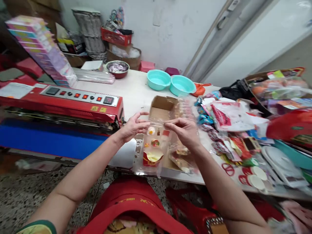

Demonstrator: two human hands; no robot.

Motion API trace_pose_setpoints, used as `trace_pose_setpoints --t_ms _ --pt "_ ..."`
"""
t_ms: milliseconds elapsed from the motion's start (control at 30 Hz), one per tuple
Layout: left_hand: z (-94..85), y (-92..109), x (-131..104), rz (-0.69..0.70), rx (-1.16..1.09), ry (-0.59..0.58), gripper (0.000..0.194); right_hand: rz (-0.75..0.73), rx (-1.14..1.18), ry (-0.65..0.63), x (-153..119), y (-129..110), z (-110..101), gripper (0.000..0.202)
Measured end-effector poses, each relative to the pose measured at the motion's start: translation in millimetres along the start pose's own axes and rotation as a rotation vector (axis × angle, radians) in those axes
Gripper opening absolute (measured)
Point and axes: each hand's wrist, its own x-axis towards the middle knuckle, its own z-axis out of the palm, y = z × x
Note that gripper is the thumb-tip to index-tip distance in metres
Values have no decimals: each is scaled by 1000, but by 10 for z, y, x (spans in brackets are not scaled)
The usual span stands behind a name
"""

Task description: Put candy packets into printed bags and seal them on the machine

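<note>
A clear plastic package (152, 146) hangs upright between my hands; inside show a red fries carton, a small egg shape and other tiny food-shaped pieces. My left hand (134, 127) is at its upper left edge, thumb and fingertips against the plastic, other fingers spread. My right hand (183, 129) pinches the top right corner between thumb and forefinger. Behind the package stands an open cardboard box (162, 113). More clear packages (186, 112) lie beside and in the box on the right.
At left is a red sealing machine (80, 109) with a blue belt (48, 136). Two turquoise basins (158, 80) and a metal bowl (117, 69) sit at the back. Mixed packets (229, 117) and white-and-red cups (253, 182) cover the right side.
</note>
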Motion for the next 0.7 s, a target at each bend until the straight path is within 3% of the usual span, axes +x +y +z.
trace_pose_setpoints --t_ms 133,267,333,467,700 --pt "-432 -246 -195 -129 -119 61 50 150 172 57 156 319 528 27" --pt "-662 -428 -334 -146 -119 224 36 193 223 -1 184 426 882 25" --pt "-740 -455 -375 -148 -115 276 37 202 209 -32 199 442 1006 25" --pt "-898 -463 -404 -148 -127 228 42 264 213 -73 238 495 1200 29" --pt "-1085 -632 -379 -177 -153 399 39 349 252 -97 241 666 1450 32"
